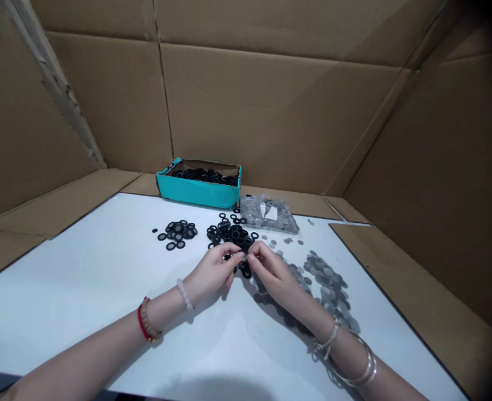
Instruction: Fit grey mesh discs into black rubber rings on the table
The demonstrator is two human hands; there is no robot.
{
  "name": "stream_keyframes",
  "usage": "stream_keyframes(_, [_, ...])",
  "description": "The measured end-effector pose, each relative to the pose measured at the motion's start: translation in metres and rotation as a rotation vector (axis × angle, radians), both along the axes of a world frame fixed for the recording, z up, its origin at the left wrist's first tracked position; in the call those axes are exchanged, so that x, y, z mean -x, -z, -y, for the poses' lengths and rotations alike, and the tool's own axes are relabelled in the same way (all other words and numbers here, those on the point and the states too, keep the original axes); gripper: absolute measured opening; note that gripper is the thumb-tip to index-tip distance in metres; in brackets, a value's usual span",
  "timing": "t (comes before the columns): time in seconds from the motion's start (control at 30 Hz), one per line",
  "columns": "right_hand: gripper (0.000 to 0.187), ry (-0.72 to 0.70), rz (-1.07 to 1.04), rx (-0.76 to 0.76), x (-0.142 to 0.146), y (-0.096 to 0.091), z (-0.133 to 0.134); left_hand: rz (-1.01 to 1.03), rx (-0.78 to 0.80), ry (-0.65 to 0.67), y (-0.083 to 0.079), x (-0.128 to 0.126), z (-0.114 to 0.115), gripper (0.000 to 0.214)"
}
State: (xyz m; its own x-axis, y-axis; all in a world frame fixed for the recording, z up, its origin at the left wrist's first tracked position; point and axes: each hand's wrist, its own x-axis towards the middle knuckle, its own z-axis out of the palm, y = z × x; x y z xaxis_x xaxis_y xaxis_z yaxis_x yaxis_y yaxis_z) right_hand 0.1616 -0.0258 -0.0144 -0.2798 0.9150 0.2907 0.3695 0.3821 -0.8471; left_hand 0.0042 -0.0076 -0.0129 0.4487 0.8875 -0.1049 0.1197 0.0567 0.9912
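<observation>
My left hand (219, 267) and my right hand (273, 273) meet fingertip to fingertip at the middle of the white table. Between the left thumb and finger a black ring is pinched, mostly covered by the fingertips. The right thumb and forefinger are pressed together at its edge; what they hold is too small and hidden to make out. Just behind and beneath the hands lies a heap of loose black rings (231, 231). Flat grey discs (331, 284) are spread under and beyond my right forearm. To the left sits a group of black rings with grey centres (180, 229).
A turquoise box (200, 192) full of black rings stands at the back. Beside it lies a clear plastic bag (269, 214) of grey discs with a white label. Cardboard walls (271, 111) enclose the white table (104, 267) at the back and both sides.
</observation>
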Motion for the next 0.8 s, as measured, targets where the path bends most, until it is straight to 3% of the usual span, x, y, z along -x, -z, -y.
stream_keyframes(0.27, [0.019, 0.005, 0.014, -0.072, -0.003, 0.000, 0.001, -0.047, -0.085, -0.003, -0.004, 0.002, 0.001, 0.024])
stream_keyframes(0.57, [0.021, -0.009, -0.090, 0.036, -0.003, -0.001, 0.000, 0.137, 0.101, -0.025, -0.011, -0.004, 0.007, 0.019])
stream_keyframes(0.8, [0.021, -0.006, -0.115, 0.008, -0.001, -0.002, 0.001, 0.058, 0.014, 0.011, -0.007, -0.001, 0.000, 0.022])
